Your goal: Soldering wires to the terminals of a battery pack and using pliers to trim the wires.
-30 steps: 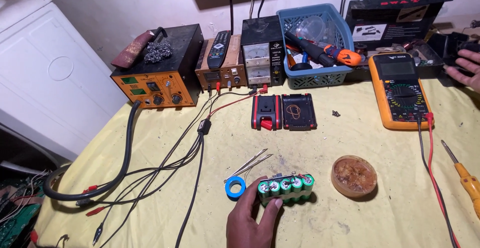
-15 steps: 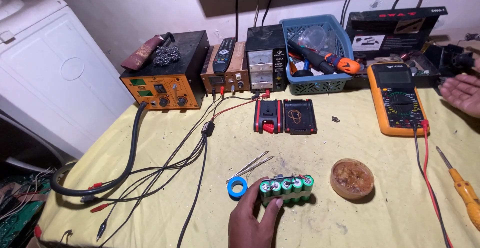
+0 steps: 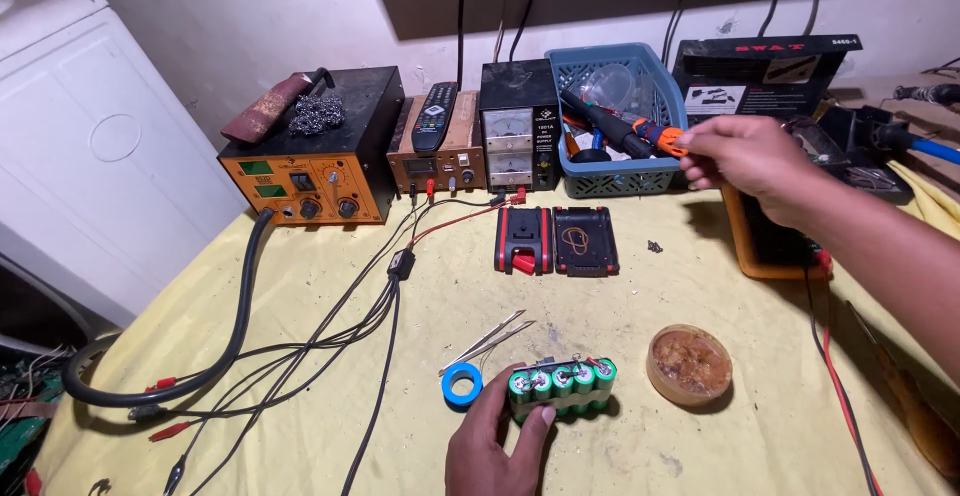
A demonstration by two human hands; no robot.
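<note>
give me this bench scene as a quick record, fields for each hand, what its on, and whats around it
left hand: left hand grips the green battery pack on the yellow tablecloth
right hand: right hand is in the air by the blue basket, fingers pinched; anything in them is too small to tell
near left hand: blue tape roll, tweezers, round flux tin
middle: two open casing halves
back row: orange station, meter unit

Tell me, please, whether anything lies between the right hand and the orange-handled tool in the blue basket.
Nothing visible does. The right hand hovers at the basket's right rim, fingertips right beside the orange-handled tool, with no object between them. The left hand holds the green battery pack on the yellow cloth.
</note>
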